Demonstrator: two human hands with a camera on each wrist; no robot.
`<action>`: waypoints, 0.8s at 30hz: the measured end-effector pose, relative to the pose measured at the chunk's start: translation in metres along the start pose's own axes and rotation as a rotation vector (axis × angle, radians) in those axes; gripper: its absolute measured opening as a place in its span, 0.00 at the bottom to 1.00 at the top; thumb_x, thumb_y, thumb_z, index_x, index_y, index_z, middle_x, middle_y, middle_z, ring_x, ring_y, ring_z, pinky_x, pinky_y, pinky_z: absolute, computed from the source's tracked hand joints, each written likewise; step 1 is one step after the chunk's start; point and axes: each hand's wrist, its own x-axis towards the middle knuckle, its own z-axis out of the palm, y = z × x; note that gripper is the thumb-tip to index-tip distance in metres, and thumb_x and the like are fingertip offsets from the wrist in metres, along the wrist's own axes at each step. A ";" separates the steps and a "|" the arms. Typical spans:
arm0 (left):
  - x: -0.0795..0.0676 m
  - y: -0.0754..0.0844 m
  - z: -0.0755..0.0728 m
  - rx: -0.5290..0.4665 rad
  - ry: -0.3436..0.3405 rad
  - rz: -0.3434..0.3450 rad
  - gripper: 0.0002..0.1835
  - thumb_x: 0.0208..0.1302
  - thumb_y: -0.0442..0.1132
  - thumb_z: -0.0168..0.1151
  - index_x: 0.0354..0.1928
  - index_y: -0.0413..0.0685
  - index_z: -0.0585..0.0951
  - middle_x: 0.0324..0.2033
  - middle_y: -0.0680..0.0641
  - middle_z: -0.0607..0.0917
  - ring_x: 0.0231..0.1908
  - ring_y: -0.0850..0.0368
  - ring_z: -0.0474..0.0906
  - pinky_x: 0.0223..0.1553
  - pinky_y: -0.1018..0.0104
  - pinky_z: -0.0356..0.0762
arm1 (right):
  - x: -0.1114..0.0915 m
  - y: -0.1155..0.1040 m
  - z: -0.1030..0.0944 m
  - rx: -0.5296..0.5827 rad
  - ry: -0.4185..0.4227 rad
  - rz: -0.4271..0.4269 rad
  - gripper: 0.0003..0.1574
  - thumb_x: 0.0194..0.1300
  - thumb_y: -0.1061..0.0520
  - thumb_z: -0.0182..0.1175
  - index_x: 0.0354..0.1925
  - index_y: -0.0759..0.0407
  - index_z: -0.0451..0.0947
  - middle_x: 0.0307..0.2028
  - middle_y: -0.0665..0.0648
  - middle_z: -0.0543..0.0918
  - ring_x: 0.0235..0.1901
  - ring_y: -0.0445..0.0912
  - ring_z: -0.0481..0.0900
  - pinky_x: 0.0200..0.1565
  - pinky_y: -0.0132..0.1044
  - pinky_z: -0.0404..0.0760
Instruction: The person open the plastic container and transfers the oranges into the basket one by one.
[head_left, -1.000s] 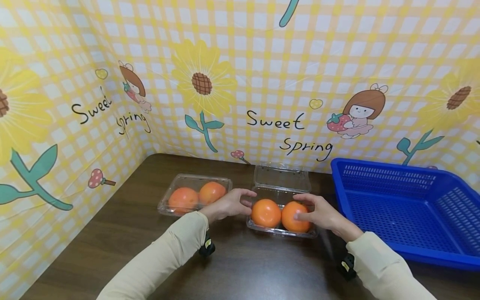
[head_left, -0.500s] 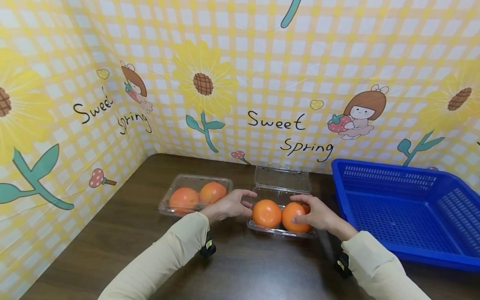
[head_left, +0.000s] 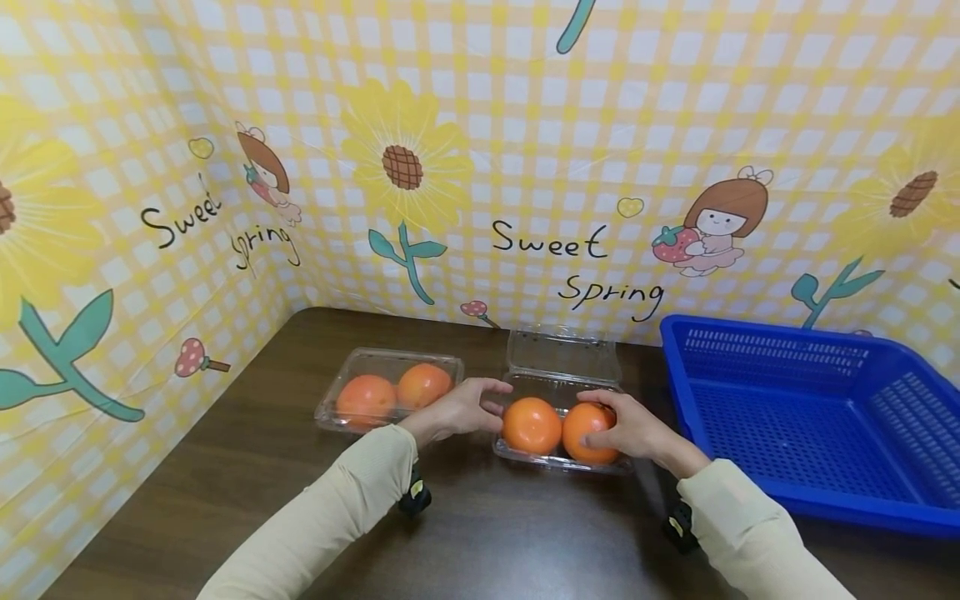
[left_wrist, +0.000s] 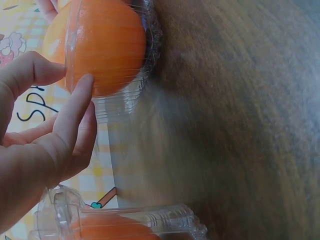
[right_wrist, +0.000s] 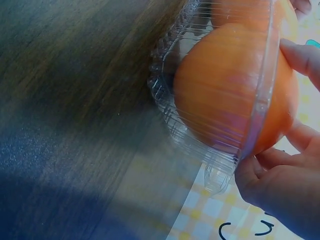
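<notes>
Oranges point(head_left: 531, 426), glossy spheres in ribbed clear-plastic box point(head_left: 558, 462); right fingers point(right_wrist: 272, 157) curled round one, left fingers point(left_wrist: 74, 111) parted.

A clear, ridged plastic clamshell box point(head_left: 551, 461) sits upright on the dark brown wood-grain tabletop point(head_left: 517, 542), its transparent hinged lid point(head_left: 564, 360) opened back on the far side. Inside, side by side, rest a smooth, round, glossy orange fruit point(head_left: 532, 427) at the left and a second round orange fruit point(head_left: 576, 432) at the right, both bulging above the box's rim.
</notes>
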 end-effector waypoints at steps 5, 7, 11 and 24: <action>0.000 0.000 0.000 0.003 0.007 -0.005 0.31 0.46 0.22 0.61 0.57 0.34 0.67 0.52 0.38 0.71 0.48 0.46 0.72 0.39 0.63 0.76 | 0.001 0.002 0.001 -0.012 0.009 -0.012 0.38 0.47 0.60 0.66 0.56 0.68 0.65 0.48 0.64 0.71 0.42 0.52 0.70 0.44 0.47 0.73; 0.000 0.000 0.000 0.007 0.008 -0.008 0.31 0.46 0.22 0.61 0.57 0.34 0.67 0.52 0.38 0.71 0.48 0.46 0.72 0.39 0.62 0.76 | 0.000 0.003 0.002 -0.020 0.016 -0.012 0.39 0.46 0.60 0.67 0.56 0.68 0.66 0.48 0.64 0.69 0.43 0.53 0.69 0.45 0.49 0.72; 0.000 0.001 0.000 0.009 0.009 -0.012 0.31 0.46 0.22 0.61 0.57 0.34 0.67 0.53 0.38 0.71 0.48 0.46 0.72 0.40 0.62 0.76 | 0.000 0.004 0.004 -0.034 0.032 -0.009 0.39 0.45 0.59 0.68 0.55 0.67 0.67 0.49 0.64 0.66 0.43 0.54 0.68 0.45 0.50 0.71; -0.001 0.001 0.001 0.006 0.010 -0.010 0.31 0.46 0.22 0.60 0.57 0.35 0.67 0.52 0.38 0.72 0.48 0.47 0.72 0.39 0.63 0.76 | 0.001 0.005 0.007 -0.022 0.043 -0.021 0.36 0.43 0.63 0.67 0.52 0.67 0.67 0.46 0.63 0.70 0.42 0.53 0.69 0.44 0.48 0.72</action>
